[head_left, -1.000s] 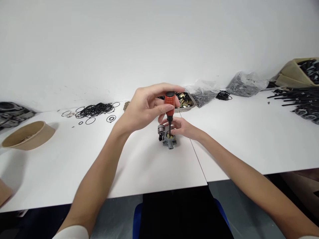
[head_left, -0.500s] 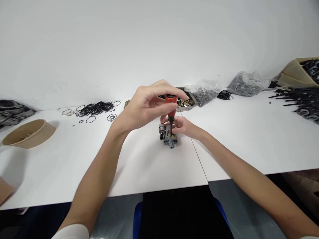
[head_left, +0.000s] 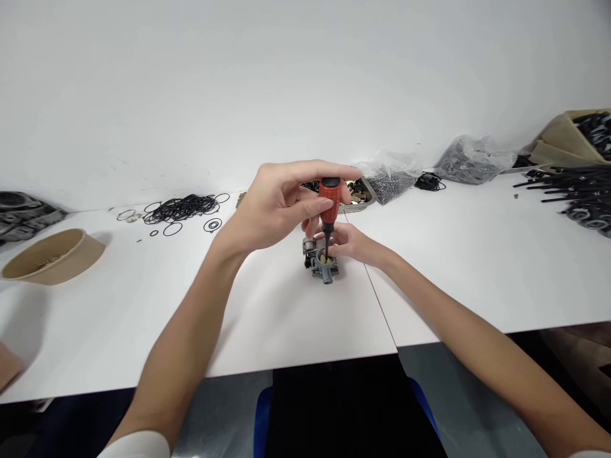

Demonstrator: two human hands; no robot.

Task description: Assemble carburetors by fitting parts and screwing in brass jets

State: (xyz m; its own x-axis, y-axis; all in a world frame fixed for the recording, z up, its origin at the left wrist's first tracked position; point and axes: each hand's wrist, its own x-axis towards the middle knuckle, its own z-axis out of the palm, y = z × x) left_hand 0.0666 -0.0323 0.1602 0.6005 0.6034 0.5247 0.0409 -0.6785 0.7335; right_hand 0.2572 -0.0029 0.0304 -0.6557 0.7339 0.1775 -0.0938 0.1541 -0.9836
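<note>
My left hand (head_left: 291, 200) is closed around the red handle of a screwdriver (head_left: 329, 202), with a finger lying over its black end cap. The screwdriver stands almost upright, its dark shaft reaching down into the round opening of a grey metal carburetor (head_left: 326, 272). Something brass-coloured shows inside that opening, around the tip. On the table, the carburetor is gripped from its far right side by my right hand (head_left: 351, 243). Some of the right fingers are hidden behind the screwdriver and the carburetor.
Black O-rings (head_left: 184, 208) lie in a pile at the back left, near a tan bowl (head_left: 90, 251) of small parts. Behind my hands sits a metal tray (head_left: 368, 196) of brass pieces. Plastic bags (head_left: 472, 159) and black rods (head_left: 568, 184) lie toward the right.
My left fingers have shifted on the screwdriver handle, the index finger now stretched across its top. The carburetor and my right hand have stayed in place.
</note>
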